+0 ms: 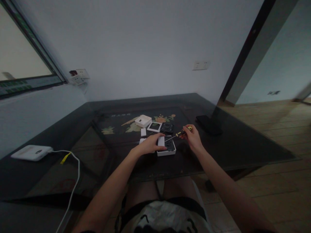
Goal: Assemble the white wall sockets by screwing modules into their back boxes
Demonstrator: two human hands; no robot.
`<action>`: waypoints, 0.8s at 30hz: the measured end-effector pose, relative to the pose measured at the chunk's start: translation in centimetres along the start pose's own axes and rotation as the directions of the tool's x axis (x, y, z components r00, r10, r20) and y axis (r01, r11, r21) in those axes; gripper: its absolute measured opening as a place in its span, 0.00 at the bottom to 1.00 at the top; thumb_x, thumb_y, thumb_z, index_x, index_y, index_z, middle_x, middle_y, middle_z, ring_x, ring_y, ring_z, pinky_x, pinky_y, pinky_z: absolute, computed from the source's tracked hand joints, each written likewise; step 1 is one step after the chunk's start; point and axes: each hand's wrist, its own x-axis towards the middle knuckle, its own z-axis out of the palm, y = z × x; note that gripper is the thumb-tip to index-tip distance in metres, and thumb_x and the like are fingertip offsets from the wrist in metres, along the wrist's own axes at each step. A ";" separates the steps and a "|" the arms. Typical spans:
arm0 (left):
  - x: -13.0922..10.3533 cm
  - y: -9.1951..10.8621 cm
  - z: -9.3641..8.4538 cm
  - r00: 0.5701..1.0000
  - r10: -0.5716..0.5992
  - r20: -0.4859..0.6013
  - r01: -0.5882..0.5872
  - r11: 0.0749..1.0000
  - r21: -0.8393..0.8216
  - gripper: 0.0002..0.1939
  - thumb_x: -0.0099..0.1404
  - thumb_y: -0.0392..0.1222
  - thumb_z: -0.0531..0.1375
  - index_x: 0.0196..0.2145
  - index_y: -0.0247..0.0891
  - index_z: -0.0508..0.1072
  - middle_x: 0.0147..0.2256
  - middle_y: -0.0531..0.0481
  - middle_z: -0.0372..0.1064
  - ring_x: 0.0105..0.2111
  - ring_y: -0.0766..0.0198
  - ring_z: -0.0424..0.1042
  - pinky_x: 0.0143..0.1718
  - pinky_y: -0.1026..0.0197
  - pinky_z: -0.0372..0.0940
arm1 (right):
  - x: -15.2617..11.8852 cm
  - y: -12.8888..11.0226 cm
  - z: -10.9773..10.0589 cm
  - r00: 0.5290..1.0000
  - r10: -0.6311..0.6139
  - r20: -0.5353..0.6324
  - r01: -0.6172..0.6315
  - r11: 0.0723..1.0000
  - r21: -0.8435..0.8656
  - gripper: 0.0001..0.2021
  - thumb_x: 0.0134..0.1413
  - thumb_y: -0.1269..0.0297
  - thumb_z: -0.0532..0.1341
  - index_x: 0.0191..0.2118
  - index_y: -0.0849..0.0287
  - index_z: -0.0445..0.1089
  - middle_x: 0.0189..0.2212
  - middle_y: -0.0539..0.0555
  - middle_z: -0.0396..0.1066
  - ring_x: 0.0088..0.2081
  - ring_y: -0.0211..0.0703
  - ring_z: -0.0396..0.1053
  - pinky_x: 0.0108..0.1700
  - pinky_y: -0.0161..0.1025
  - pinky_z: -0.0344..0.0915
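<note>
In the head view, my right hand (pixel 191 138) is closed round a screwdriver (pixel 180 132) with a yellow and black handle. Its thin shaft slants left, down to a white square box (pixel 166 153) with dark parts inside. Resting at the left side of that box is my left hand (pixel 152 144), its fingers along a white rectangular piece (pixel 161 141) that they seem to grip against the box. Just behind lie a white frame (pixel 155 126), a black square part (pixel 167 127) and a small white block (pixel 143 132).
An open white box (pixel 143 120) stands farther back on the dark glass table (pixel 131 166). A black flat object (pixel 209 124) lies to the right. At far left, a white device (pixel 32 152) has a white cable (pixel 77 174) running over the table's edge. Wall sockets (pixel 201 65) are behind.
</note>
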 end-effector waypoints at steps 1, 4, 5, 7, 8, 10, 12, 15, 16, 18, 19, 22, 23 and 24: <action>0.0 -0.1 0.0 1.000 0.004 0.002 -0.004 1.000 -0.002 0.33 0.53 0.52 0.65 0.54 0.40 0.64 0.51 0.44 0.68 0.48 0.53 0.69 0.49 0.56 0.62 | 0.1 0.2 0.0 1.000 0.031 -0.003 -0.031 0.999 0.017 0.18 0.39 0.55 0.65 0.32 0.54 0.57 0.19 0.42 0.65 0.17 0.35 0.66 0.16 0.32 0.61; 0.1 -0.3 0.1 1.000 0.002 0.009 -0.002 1.000 -0.004 0.33 0.53 0.53 0.65 0.54 0.39 0.63 0.50 0.43 0.68 0.47 0.53 0.69 0.49 0.55 0.62 | 0.4 0.6 0.0 0.994 0.106 0.007 -0.106 0.993 0.054 0.18 0.39 0.57 0.66 0.32 0.53 0.56 0.18 0.41 0.64 0.16 0.35 0.67 0.16 0.31 0.61; 0.1 -0.3 0.1 1.000 -0.004 0.009 0.004 1.000 -0.003 0.33 0.53 0.53 0.65 0.54 0.39 0.63 0.50 0.43 0.68 0.47 0.53 0.69 0.48 0.55 0.62 | 0.5 0.7 -0.1 0.993 0.120 0.012 -0.120 0.991 0.065 0.18 0.39 0.58 0.66 0.32 0.53 0.56 0.18 0.41 0.64 0.16 0.36 0.67 0.16 0.31 0.62; 0.1 -0.4 0.2 1.000 -0.009 0.010 0.009 1.000 0.000 0.33 0.53 0.52 0.65 0.54 0.40 0.63 0.50 0.43 0.68 0.47 0.53 0.69 0.49 0.55 0.62 | 0.7 0.9 -0.2 0.990 0.140 0.017 -0.141 0.986 0.090 0.17 0.40 0.59 0.67 0.31 0.53 0.56 0.18 0.41 0.64 0.16 0.36 0.68 0.16 0.31 0.63; 0.2 -0.3 0.2 1.000 -0.008 0.011 0.008 1.000 0.001 0.33 0.53 0.52 0.65 0.54 0.40 0.63 0.50 0.43 0.68 0.47 0.53 0.69 0.49 0.55 0.62 | 0.8 1.0 -0.2 0.989 0.150 0.018 -0.151 0.983 0.101 0.17 0.40 0.59 0.67 0.31 0.53 0.56 0.18 0.41 0.64 0.16 0.36 0.68 0.16 0.31 0.64; 0.1 -0.2 0.1 1.000 0.001 0.017 -0.002 1.000 0.002 0.33 0.53 0.52 0.65 0.54 0.39 0.63 0.51 0.43 0.68 0.48 0.53 0.69 0.49 0.55 0.62 | 1.0 1.2 -0.3 0.984 0.175 0.023 -0.176 0.977 0.118 0.17 0.42 0.60 0.67 0.31 0.54 0.57 0.19 0.42 0.65 0.17 0.36 0.69 0.16 0.32 0.66; 0.1 -0.1 0.1 1.000 0.012 0.021 -0.012 1.000 0.006 0.33 0.53 0.51 0.65 0.54 0.39 0.63 0.51 0.42 0.67 0.48 0.52 0.68 0.49 0.55 0.62 | 1.1 1.4 -0.4 0.979 0.201 0.029 -0.203 0.971 0.126 0.17 0.43 0.60 0.68 0.31 0.54 0.57 0.18 0.43 0.66 0.17 0.37 0.69 0.16 0.32 0.67; 0.0 -0.1 0.0 1.000 0.020 0.023 -0.021 1.000 0.014 0.32 0.54 0.52 0.64 0.53 0.38 0.63 0.51 0.42 0.67 0.48 0.52 0.68 0.49 0.55 0.62 | 1.3 1.6 -0.5 0.971 0.238 0.026 -0.239 0.961 0.139 0.17 0.44 0.62 0.68 0.30 0.55 0.57 0.18 0.44 0.67 0.17 0.37 0.70 0.17 0.33 0.69; 0.0 -0.1 0.0 1.000 0.017 0.022 -0.017 1.000 0.020 0.32 0.54 0.52 0.64 0.53 0.39 0.62 0.50 0.42 0.67 0.48 0.52 0.68 0.48 0.55 0.62 | 1.3 1.6 -0.5 0.967 0.254 0.022 -0.255 0.956 0.143 0.17 0.44 0.63 0.68 0.30 0.55 0.57 0.18 0.44 0.67 0.17 0.37 0.70 0.17 0.33 0.70; 0.0 -0.1 -0.1 1.000 0.006 0.023 -0.007 0.999 0.036 0.32 0.54 0.53 0.64 0.54 0.39 0.62 0.49 0.43 0.68 0.47 0.52 0.69 0.47 0.55 0.62 | 1.2 1.7 -0.5 0.959 0.283 0.017 -0.282 0.948 0.146 0.16 0.44 0.65 0.68 0.29 0.56 0.57 0.17 0.45 0.67 0.17 0.36 0.69 0.18 0.33 0.70; 0.0 -0.1 -0.1 1.000 0.001 0.023 -0.002 0.999 0.043 0.32 0.54 0.53 0.64 0.54 0.40 0.62 0.49 0.43 0.68 0.46 0.52 0.69 0.47 0.55 0.62 | 1.1 1.7 -0.4 0.957 0.290 0.017 -0.289 0.946 0.145 0.16 0.45 0.66 0.68 0.29 0.56 0.57 0.17 0.45 0.67 0.17 0.36 0.69 0.18 0.33 0.71; 0.0 -0.1 -0.1 1.000 0.006 0.028 -0.007 0.999 0.042 0.32 0.54 0.53 0.64 0.53 0.39 0.62 0.48 0.44 0.68 0.45 0.53 0.69 0.46 0.55 0.63 | 0.8 1.3 -0.3 0.962 0.273 0.021 -0.273 0.953 0.133 0.14 0.45 0.67 0.67 0.30 0.55 0.57 0.17 0.43 0.67 0.17 0.36 0.70 0.18 0.33 0.71; 0.0 -0.1 -0.1 1.000 0.007 0.026 -0.008 0.999 0.034 0.32 0.54 0.53 0.64 0.53 0.39 0.62 0.49 0.44 0.68 0.45 0.53 0.69 0.46 0.55 0.63 | 0.7 1.1 -0.2 0.965 0.259 0.024 -0.260 0.957 0.124 0.14 0.45 0.66 0.66 0.30 0.55 0.57 0.17 0.43 0.67 0.17 0.36 0.70 0.18 0.33 0.70; 0.0 0.0 -0.1 1.000 0.010 0.020 -0.010 1.000 0.025 0.32 0.54 0.53 0.64 0.53 0.39 0.63 0.49 0.44 0.68 0.46 0.53 0.69 0.47 0.55 0.63 | 0.6 0.9 -0.2 0.970 0.241 0.028 -0.242 0.964 0.114 0.15 0.45 0.65 0.66 0.31 0.54 0.57 0.17 0.43 0.67 0.17 0.37 0.70 0.18 0.33 0.70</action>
